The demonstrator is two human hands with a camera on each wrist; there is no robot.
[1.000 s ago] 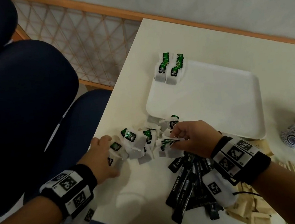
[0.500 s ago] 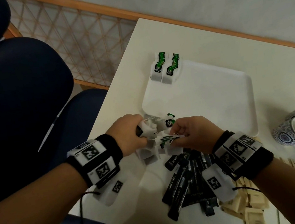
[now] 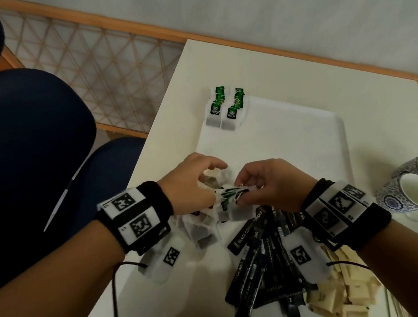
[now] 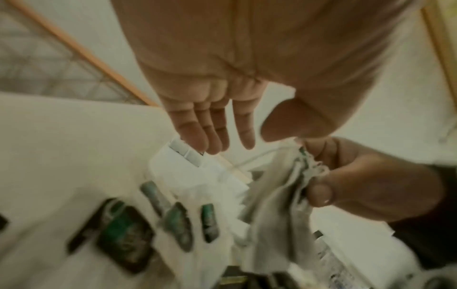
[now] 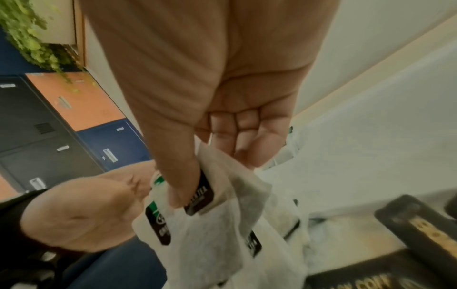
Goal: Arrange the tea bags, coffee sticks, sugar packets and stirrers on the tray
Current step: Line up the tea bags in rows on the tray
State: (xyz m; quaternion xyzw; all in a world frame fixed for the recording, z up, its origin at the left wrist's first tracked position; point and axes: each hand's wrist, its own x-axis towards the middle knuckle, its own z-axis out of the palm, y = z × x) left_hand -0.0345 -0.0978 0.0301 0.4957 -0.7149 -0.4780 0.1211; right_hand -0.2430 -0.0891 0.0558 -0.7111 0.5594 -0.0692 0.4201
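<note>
Currently the tea bag bunch (image 3: 230,203) is hanging from the right hand (image 3: 272,186), thumb and fingers pinching the tags and strings together (image 5: 197,197), bags dangling just above the table (image 3: 271,77), near the tray (image 3: 307,151) front-left corner. Gripping by the tags is probably keeping the bags aligned for placing as a set. Left hand (image 3: 192,184) is hovering right beside the bunch; in the left wrist view its fingers (image 4: 205,136) are extended and loosely apart, holding nothing, likely coming in to untangle or square up. Two tea bags (image 3: 224,109) are already sitting side by side at the tray's far-left corner, so a row is likely starting there. Loose tea bags (image 3: 201,230) are lying below the hands; coffee sticks (image 3: 263,265) are piled under the right wrist, sugar packets (image 3: 351,296) beyond them, all off the tray. Cups (image 3: 414,191) are standing at the right edge. Stirrers: can't tell.
</note>
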